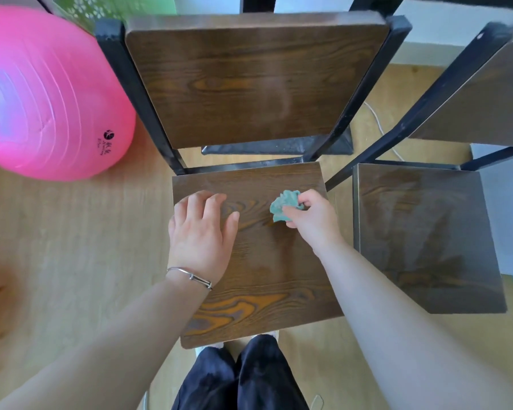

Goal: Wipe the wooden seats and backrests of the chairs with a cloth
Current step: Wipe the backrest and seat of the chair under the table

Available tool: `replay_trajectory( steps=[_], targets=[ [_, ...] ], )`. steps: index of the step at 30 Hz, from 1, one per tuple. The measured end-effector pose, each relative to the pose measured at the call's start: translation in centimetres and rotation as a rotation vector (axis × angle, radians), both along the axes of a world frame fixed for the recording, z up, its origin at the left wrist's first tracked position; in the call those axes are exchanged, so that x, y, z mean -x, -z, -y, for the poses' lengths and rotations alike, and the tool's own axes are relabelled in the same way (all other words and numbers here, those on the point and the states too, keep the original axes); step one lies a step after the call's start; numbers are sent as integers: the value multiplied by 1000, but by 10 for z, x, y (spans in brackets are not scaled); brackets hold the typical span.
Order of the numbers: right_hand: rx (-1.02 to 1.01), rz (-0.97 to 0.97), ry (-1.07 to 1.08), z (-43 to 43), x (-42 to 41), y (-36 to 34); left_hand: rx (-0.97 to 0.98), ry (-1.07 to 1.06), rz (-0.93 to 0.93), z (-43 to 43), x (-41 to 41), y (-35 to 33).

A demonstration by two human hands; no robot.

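Head view: pink ball [42,93] is showing small black print, too blurred to read.
Right hand [314,217]: fingers are pinching the green cloth [285,204] against the seat [267,261].
Left hand [202,229]: fingers are lying spread on the seat.

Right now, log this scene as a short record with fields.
setting: two wooden chairs side by side on a wood floor
near chair seat: being wiped
left hand: flat on the seat, open
right hand: grip on crumpled teal cloth, pressed to the seat
backrest: untouched
second chair seat: to the right
pink exercise ball: left of the chair
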State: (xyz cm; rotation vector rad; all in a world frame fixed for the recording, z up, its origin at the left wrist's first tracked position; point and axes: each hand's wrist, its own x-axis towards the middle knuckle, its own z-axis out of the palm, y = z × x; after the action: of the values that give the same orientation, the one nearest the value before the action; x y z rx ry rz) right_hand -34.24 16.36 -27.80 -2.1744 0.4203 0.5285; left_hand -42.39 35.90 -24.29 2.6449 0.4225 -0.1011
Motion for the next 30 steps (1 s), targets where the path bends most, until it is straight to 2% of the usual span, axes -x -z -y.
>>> replay_trajectory(
  steps=[3, 12, 17, 20, 24, 30],
  targets=[
    [-110, 53, 65, 7, -14, -38, -4, 6, 47, 5, -12, -27],
    [-46, 369, 89, 32, -71, -186, -25, 82, 190, 29, -90, -140],
    [82, 557, 115, 39, -114, -243, -108, 134, 230, 43, -136, -187],
    [241, 622, 114, 37, -144, -245, -132, 120, 236, 45, -154, -200],
    [425, 559, 26, 22, -155, -219, -166, 118, 191, 32, -156, -196],
    [557, 575, -28, -15, -151, -211, -245, 98, 180, -19, -129, -175]
  ],
)
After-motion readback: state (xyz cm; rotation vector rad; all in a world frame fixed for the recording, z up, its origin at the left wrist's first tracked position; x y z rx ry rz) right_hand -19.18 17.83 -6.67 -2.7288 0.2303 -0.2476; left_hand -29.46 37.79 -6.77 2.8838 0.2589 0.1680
